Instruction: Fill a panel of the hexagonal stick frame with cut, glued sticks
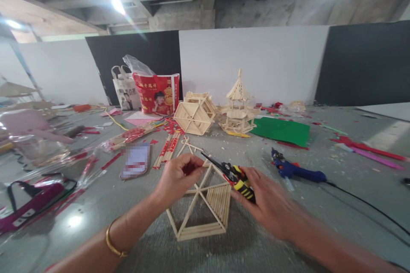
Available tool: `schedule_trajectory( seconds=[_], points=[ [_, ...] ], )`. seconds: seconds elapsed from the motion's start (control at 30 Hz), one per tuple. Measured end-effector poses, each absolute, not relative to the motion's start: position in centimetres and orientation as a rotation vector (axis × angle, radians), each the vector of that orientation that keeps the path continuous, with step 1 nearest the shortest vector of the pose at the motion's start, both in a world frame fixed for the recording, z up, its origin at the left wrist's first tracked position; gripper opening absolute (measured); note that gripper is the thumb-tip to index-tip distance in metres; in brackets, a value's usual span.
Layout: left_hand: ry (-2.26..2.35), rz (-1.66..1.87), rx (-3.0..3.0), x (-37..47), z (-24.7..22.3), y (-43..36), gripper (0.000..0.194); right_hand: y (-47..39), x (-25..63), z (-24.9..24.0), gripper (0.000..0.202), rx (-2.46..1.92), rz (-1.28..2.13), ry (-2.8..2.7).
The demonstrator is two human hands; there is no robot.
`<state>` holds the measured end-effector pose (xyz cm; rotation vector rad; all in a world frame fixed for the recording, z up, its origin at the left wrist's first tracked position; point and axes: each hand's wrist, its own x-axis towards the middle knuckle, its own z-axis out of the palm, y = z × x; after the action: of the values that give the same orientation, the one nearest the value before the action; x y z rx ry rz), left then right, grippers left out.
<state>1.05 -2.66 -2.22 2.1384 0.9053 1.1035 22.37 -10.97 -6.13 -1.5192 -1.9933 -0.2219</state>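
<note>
A six-sided frame of wooden sticks (199,189) rests on the floor, with spokes meeting at its middle. One of its wedges, on the right, is filled with sticks laid side by side. My left hand (181,175) is closed in a pinch at the frame's far corner; its fingertips hide what they grip. In my right hand (259,198) are long-nosed pliers (235,175) with yellow and black handles. Their dark jaws point left, close over the left fingertips. I cannot tell whether the jaws touch a stick.
Beyond stand a hexagonal stick structure (194,115) and a stick pagoda (238,108). A blue glue gun (297,172), its cord trailing right, lies near a green sheet (280,131). Leftward are red-marked sticks (166,150), a phone-like slab (136,161), a red bag (156,94) and a purple case (35,202).
</note>
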Motion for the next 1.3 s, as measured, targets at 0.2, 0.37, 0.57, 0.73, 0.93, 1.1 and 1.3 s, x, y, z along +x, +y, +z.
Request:
schedule_trajectory(
  seconds=[0.2,0.37,0.57,0.73,0.93,1.1,1.3],
  points=[
    [0.928,1.119,2.184,1.0,-2.2,-2.7,0.01,-10.9,22.4,-6.2,0.052,-1.525,-0.234,-1.991],
    [0.939,1.133,2.217,1.0,-2.2,-2.9,0.008,-10.9,22.4,-6.0,0.052,-1.537,-0.231,-2.003],
    [0.934,1.237,2.361,1.0,-2.1,-3.2,0.006,-10.8,22.6,-5.6,0.038,-1.557,-0.13,-2.044],
    [1.004,1.368,2.528,1.3,-1.5,-3.4,0.006,-9.6,22.8,-5.7,0.028,-1.57,-0.04,-2.066],
    [1.038,1.437,2.759,1.2,-1.7,-2.6,0.012,-8.5,22.4,-5.7,0.033,-1.616,-0.1,-2.026],
    [0.841,1.47,2.894,0.3,-1.3,-2.3,0.014,-8.9,22.2,-6.1,0.037,-1.482,-0.144,-2.043],
    [0.663,1.395,2.877,0.1,-1.0,-2.1,0.016,-9.6,22.5,-6.6,0.037,-1.414,-0.173,-2.034]
  ],
)
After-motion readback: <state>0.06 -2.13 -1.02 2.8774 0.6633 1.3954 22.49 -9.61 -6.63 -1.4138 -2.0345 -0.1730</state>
